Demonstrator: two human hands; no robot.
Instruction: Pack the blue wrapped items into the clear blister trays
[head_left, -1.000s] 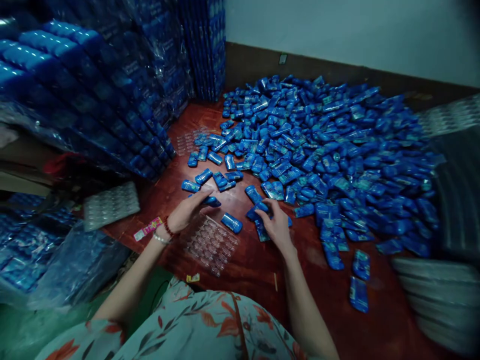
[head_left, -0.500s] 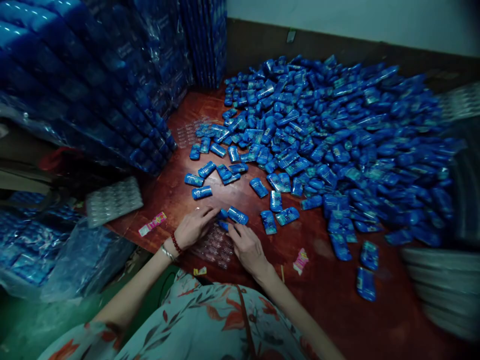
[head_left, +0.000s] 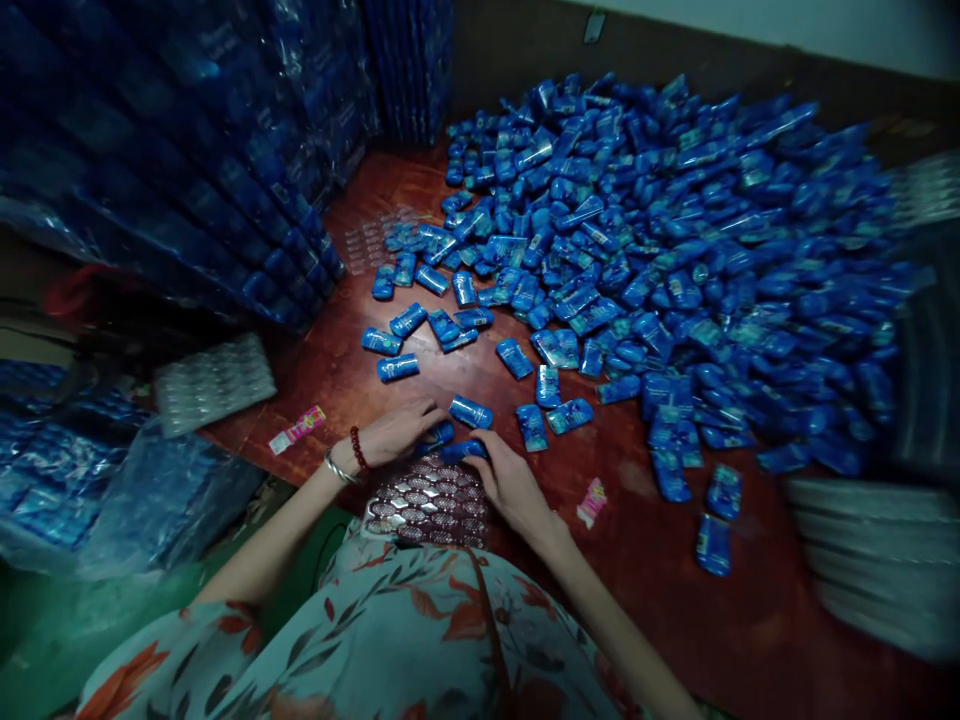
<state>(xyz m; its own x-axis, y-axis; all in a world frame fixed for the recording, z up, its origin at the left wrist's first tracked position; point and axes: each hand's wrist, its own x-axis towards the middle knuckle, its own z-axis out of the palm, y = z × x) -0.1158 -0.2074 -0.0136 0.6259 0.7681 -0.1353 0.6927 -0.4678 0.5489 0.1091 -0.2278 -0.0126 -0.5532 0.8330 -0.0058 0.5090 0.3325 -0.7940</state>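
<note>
A clear plastic tray with rows of molded cavities [head_left: 427, 505] lies at the table's front edge, close to my body. At its far side my left hand [head_left: 401, 432] has its fingers closed on a small blue packet [head_left: 436, 436]. My right hand [head_left: 512, 480] pinches another blue packet [head_left: 463, 452] over the tray's far edge. Just beyond both hands one more blue packet [head_left: 471, 411] lies loose on the table. Several others, such as this blue packet [head_left: 397, 367], are scattered a little farther off.
A big heap of blue packets [head_left: 637, 250] covers the back and right of the red-brown table [head_left: 330, 375]. Wrapped blue stacks [head_left: 225, 170] stand at left. Clear trays [head_left: 217, 385] are at the left edge, more stacked trays [head_left: 870, 560] at right. Pink wrappers [head_left: 298, 428] lie about.
The tray by my body has tilted or lifted and now catches the light. My hands have drawn slightly apart, and both packets show more. The view has shifted a little.
</note>
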